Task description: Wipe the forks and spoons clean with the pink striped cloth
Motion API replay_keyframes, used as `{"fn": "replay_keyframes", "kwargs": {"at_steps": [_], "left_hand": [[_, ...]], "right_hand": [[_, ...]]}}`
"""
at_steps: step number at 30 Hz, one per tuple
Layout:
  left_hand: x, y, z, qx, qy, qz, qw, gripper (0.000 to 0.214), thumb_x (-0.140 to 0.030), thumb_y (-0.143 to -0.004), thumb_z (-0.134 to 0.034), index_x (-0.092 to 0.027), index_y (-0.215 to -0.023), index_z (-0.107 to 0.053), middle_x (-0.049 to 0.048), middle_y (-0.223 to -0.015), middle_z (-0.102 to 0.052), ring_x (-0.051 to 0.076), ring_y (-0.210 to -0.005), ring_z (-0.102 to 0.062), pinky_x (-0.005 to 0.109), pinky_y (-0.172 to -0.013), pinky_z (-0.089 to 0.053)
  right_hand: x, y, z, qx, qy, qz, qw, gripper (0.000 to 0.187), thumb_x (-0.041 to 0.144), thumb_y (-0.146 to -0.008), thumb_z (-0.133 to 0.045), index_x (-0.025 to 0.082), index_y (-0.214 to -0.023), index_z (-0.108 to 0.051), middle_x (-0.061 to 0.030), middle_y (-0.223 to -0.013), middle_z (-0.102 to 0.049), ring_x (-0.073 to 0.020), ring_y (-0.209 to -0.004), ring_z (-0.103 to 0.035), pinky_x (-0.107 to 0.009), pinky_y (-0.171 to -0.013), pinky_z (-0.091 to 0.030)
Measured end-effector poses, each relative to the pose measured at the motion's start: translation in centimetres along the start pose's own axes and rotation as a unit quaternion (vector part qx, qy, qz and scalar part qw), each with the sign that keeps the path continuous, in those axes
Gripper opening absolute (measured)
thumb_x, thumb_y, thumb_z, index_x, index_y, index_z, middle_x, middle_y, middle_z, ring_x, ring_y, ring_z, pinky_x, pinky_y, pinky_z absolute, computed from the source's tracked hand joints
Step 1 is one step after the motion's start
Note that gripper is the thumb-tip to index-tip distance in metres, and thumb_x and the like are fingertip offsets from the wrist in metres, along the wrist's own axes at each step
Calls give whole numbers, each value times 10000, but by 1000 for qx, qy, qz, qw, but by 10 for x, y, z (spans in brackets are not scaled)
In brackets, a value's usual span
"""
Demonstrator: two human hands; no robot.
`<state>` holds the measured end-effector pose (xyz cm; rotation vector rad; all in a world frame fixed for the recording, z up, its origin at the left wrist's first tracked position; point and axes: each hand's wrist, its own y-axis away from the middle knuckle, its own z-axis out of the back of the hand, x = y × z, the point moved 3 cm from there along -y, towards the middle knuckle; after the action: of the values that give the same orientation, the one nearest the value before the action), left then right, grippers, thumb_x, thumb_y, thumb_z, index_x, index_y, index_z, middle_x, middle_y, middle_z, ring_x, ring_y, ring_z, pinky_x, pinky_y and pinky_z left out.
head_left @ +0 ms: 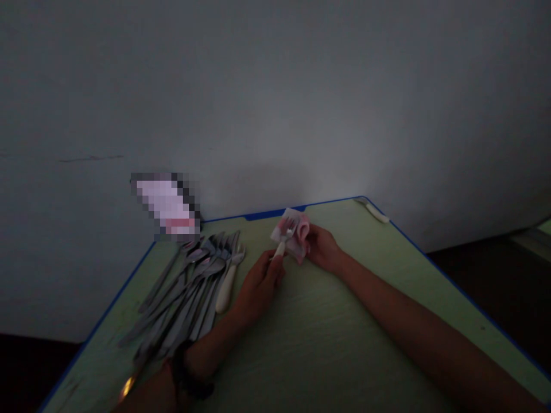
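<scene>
My left hand [259, 282] pinches the white handle of a small fork [283, 242], whose tines point away from me into a pink-and-white cloth [296, 231]. My right hand [322, 248] is closed on that cloth and holds it bunched around the fork's head. Both hands rest low over the far middle of a pale green table [327, 344] with a blue edge. The room is dim.
A pile of several metal spoons and forks [189, 292] lies on the table's left side, with one white-handled utensil [228, 284] beside it. A blurred pink-white object [167, 206] stands at the back left. A white strip [374, 212] lies at the far right corner. A grey wall rises behind.
</scene>
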<state>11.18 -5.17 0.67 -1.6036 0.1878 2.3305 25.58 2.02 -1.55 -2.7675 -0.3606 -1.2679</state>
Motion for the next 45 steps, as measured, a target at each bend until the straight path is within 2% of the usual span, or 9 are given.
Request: {"fn": "replay_keyframes", "kwargs": {"at_steps": [7,12,15,18,25,29,35,41,45], "left_hand": [[-1,0,-3,6,-12,-6,1000,331,-435,-904,-314,-162,-991,-482,-48,-622,-420,94,-510,-388,211,-490,-322],[0,1,-5,32,-47,-4,998,362,-446,-905,-285,-164,-957,-506,-36,-616,-438,105,-526,-407,219,-504,-333],[-3,3,-5,53,-99,-5,994,372,-448,-903,-283,-167,-957,-520,-13,-658,-497,125,-577,-459,231,-543,-348],[-6,5,-5,66,-136,-18,988,367,-429,-911,-263,-171,-956,-521,-5,-670,-515,135,-593,-472,238,-563,-344],[-6,5,-8,72,-136,-5,988,332,-426,-911,-284,-168,-900,-491,-10,-656,-501,135,-581,-469,246,-560,-338],[-6,4,-6,70,-107,-3,992,371,-447,-916,-255,-174,-907,-507,-26,-635,-469,126,-577,-455,237,-559,-342],[-3,5,-7,115,-86,-9,990,369,-421,-921,-249,-175,-944,-522,-34,-619,-481,123,-576,-467,231,-562,-347],[-5,8,-8,121,-114,-21,986,333,-402,-917,-278,-172,-890,-518,-17,-693,-512,124,-625,-476,233,-587,-358],[-12,8,-6,128,-118,-22,985,312,-390,-911,-294,-171,-836,-503,-15,-682,-509,127,-629,-481,239,-593,-362]], "right_hand": [[0,2,-4,5,-1,-7,1000,185,252,-761,-431,189,-663,-575,-11,-617,-590,-161,-680,-549,-277,-648,-448],[1,11,-11,64,63,2,996,187,313,-704,-634,180,-831,-602,4,-749,-640,-124,-684,-562,-236,-626,-449],[-1,11,-8,68,87,0,994,261,259,-604,-733,172,-808,-596,15,-720,-634,-105,-628,-558,-230,-610,-455],[-3,8,-7,74,102,2,992,284,255,-579,-752,161,-797,-596,4,-742,-639,-107,-634,-569,-241,-623,-467],[-3,11,-5,36,170,33,984,299,425,-678,-659,144,-772,-614,2,-688,-610,-97,-614,-533,-218,-587,-421],[-5,9,-4,-4,143,36,989,343,487,-694,-617,146,-718,-596,27,-594,-567,-84,-532,-479,-212,-514,-359],[-2,4,-3,-81,34,53,995,324,427,-608,-702,142,-722,-594,25,-645,-594,-82,-581,-499,-221,-580,-370],[1,8,-5,6,66,0,998,242,271,-599,-710,146,-766,-589,27,-626,-586,-88,-538,-492,-220,-519,-357],[1,8,-4,9,60,-3,998,172,189,-598,-668,152,-736,-572,48,-590,-553,-76,-505,-470,-199,-470,-334]]}}
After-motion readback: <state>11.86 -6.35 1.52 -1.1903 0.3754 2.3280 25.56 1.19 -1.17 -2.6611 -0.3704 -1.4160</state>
